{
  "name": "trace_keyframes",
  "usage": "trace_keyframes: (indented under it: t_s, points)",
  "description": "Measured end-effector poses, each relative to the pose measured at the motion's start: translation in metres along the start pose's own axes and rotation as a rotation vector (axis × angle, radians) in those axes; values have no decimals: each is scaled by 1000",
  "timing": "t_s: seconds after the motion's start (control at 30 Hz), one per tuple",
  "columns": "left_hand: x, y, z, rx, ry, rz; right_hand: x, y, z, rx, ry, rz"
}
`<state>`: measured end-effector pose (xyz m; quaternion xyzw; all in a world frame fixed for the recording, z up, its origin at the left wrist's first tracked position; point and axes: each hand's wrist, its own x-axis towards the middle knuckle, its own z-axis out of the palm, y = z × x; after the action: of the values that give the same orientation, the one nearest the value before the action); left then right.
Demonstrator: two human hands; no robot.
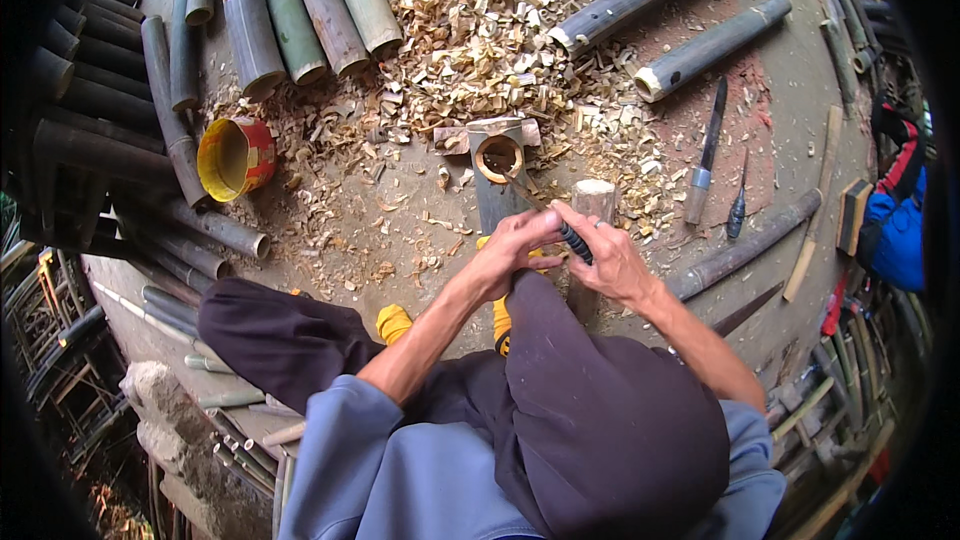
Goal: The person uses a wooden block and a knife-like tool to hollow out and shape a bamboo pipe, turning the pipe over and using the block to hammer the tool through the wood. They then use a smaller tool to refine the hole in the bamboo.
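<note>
In front of me lies a grey bamboo tube [497, 202] with a round hole cut in its upper side, the cut rim pale brown. A carving knife [578, 242] with a dark wrapped handle slants across, its blade reaching to the hole's edge. My right hand [618, 265] is closed round the handle. Against the front of the knife, my left hand [518, 245] closes with its thumb along it; part of its grip is hidden. A short upright wooden post [594, 202] stands just beyond my right hand.
Pale wood shavings [480, 40] are heaped beyond the tube. Bamboo lengths [292, 15] lie far left, with two more [712, 48] far right. A red-yellow can [236, 159] stands left. Right of the post lie a long dark-bladed tool [708, 152] and a smaller pointed tool [738, 202].
</note>
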<state>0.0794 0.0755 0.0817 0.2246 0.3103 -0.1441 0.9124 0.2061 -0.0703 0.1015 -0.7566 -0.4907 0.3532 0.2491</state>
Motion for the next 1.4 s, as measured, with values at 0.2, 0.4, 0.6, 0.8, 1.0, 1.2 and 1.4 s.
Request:
trace_keyframes:
  t_s: [0.2,0.4,0.6,0.8,1.0,1.2,1.4]
  points:
    - [62,-15,-2,-574,80,47,44,38,-39,-627,-215,-284]
    - [81,-27,12,-851,32,219,89,46,-72,-708,-388,-476]
    - [53,14,-1,-542,410,-210,71,39,-25,-377,-597,11]
    - [41,55,-36,349,470,-569,46,-22,63,535,-143,451]
    - [74,34,-31,743,314,-229,39,13,27,7,-24,336]
    - [76,33,-13,-390,308,41,116,19,-54,-526,-425,-3]
    - [84,12,-19,-1103,7,401,189,-3,-58,-1020,-542,-637]
